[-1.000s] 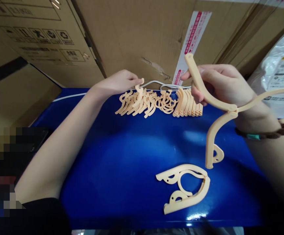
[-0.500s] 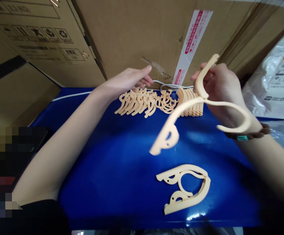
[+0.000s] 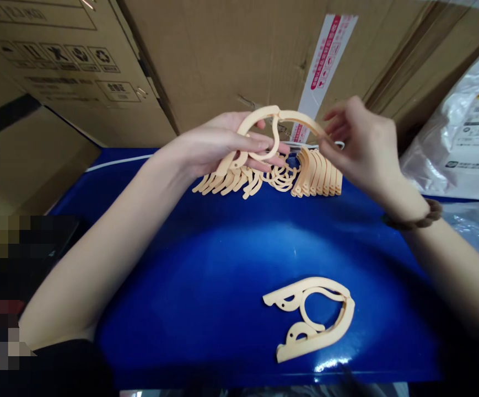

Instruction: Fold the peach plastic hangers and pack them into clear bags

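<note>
Both hands hold one peach plastic folding hanger (image 3: 264, 118) above the far side of the blue table (image 3: 206, 275). My left hand (image 3: 218, 146) grips its left arm, fingers wrapped round the end. My right hand (image 3: 359, 143) pinches its right arm. Below the hands lies a row of peach hanger parts (image 3: 272, 176) along the table's far edge. A folded peach hanger (image 3: 313, 317) lies flat on the table, nearer to me.
Large cardboard boxes (image 3: 222, 55) stand behind the table, one with a red-and-white label strip (image 3: 326, 55). A plastic bag with labels (image 3: 466, 127) sits at the right. A white cable (image 3: 115, 162) runs along the table's far edge.
The hanger, held by my right hand alone and swinging open, has been raised and brought left. My left hand left the row of parts and took hold of its left arm.
</note>
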A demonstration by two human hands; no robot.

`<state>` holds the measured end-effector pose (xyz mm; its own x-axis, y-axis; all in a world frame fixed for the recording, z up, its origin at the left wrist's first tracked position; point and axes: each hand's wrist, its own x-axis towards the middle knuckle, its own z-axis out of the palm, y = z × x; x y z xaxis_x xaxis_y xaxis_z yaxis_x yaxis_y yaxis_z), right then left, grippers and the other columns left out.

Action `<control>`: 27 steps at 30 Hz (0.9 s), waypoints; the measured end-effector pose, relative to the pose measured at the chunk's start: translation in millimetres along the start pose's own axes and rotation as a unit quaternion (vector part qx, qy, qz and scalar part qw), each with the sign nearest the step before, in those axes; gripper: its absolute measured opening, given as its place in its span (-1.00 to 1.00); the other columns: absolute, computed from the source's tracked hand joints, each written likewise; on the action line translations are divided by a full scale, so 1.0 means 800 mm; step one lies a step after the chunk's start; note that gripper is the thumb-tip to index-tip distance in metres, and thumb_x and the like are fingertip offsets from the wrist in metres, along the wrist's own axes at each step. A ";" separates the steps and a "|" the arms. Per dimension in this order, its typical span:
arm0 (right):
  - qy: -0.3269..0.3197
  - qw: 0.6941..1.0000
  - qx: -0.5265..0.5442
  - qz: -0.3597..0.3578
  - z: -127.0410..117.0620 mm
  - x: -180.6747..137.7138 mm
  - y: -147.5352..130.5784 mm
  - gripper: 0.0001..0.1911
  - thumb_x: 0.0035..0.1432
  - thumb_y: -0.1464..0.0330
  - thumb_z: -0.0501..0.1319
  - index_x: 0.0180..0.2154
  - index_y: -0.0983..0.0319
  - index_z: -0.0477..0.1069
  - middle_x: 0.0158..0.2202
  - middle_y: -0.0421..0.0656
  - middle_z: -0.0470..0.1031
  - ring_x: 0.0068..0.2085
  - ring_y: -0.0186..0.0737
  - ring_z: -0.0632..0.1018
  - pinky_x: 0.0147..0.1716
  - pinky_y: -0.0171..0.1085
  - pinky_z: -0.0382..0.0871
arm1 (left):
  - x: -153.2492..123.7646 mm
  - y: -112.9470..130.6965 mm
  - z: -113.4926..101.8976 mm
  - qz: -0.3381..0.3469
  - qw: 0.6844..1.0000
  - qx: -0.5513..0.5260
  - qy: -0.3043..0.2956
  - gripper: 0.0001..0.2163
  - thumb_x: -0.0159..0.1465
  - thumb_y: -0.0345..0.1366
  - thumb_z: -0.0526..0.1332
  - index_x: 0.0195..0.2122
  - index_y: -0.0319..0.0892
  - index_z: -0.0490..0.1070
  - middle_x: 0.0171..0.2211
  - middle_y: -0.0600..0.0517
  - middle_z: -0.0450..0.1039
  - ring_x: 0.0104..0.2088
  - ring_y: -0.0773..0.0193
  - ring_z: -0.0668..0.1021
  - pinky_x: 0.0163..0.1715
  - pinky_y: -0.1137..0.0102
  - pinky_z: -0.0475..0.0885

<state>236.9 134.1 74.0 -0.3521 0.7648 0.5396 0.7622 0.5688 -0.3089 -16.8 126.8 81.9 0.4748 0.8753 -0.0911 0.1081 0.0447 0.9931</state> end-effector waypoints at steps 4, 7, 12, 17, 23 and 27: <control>-0.050 0.983 -0.174 -0.013 0.006 -0.008 -0.008 -0.60 0.43 0.12 0.02 0.00 0.19 0.49 -0.13 -0.04 0.63 -0.17 -0.03 0.62 -0.27 -0.19 0.33 | -0.003 -0.004 0.013 -0.015 0.998 -0.007 -0.061 -0.66 0.29 -0.38 0.29 0.10 -0.17 0.46 -0.16 -0.11 0.60 -0.18 0.13 0.68 -0.24 0.32 0.56; -0.068 0.975 -0.210 -0.023 0.008 -0.011 -0.009 -0.46 0.48 0.04 -0.10 0.06 0.17 0.52 -0.08 -0.05 0.64 -0.18 -0.03 0.62 -0.30 -0.20 0.31 | -0.006 -0.006 0.021 -0.043 0.994 -0.060 -0.085 -0.81 0.33 -0.30 0.21 -0.09 -0.22 0.52 -0.22 -0.12 0.54 -0.36 0.23 0.59 -0.38 0.32 0.50; -0.110 0.977 -0.178 -0.041 0.008 -0.008 -0.007 -0.48 0.47 0.09 -0.10 0.09 0.18 0.50 -0.20 -0.05 0.64 -0.24 -0.06 0.61 -0.31 -0.20 0.32 | -0.007 -0.005 0.032 -0.073 0.986 -0.095 -0.116 -0.91 0.20 -0.38 0.17 -0.27 -0.15 0.41 -0.31 -0.07 0.39 -0.53 0.33 0.39 -0.55 0.34 0.29; -0.176 0.983 -0.022 0.054 0.006 0.005 0.012 -0.51 0.43 0.06 -0.02 -0.31 0.16 0.55 -0.61 -0.22 0.39 -0.56 -0.27 0.41 -0.43 -0.24 0.30 | -0.003 -0.021 0.033 -0.011 0.971 0.239 0.002 -0.75 0.06 -0.43 0.21 -0.24 -0.07 0.26 -0.48 0.07 0.31 -0.53 0.30 0.38 -0.54 0.38 0.22; -0.163 0.963 -0.056 0.207 0.010 0.016 0.052 -0.69 0.31 0.23 0.10 -0.31 0.21 0.55 -0.59 -0.16 0.45 -0.61 -0.21 0.42 -0.48 -0.18 0.35 | 0.022 -0.022 0.044 0.020 0.961 0.263 0.081 -0.82 0.14 -0.38 0.19 -0.22 -0.14 0.28 -0.27 -0.05 0.46 -0.32 0.14 0.54 -0.34 0.30 0.37; -0.141 0.964 -0.118 0.193 0.020 0.012 0.058 -0.73 0.25 0.26 0.13 -0.31 0.21 0.57 -0.55 -0.06 0.51 -0.35 0.09 0.60 -0.22 0.00 0.47 | 0.053 -0.021 0.064 0.041 0.969 0.231 0.079 -0.81 0.15 -0.46 0.18 -0.21 -0.15 0.26 -0.13 -0.13 0.48 -0.16 0.03 0.55 -0.20 0.21 0.43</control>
<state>260.2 172.7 52.6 -0.1269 0.9763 0.1754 0.9563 0.1674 -0.2396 46.4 138.3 57.6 0.3633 0.9310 0.0349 0.4729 -0.2166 0.8541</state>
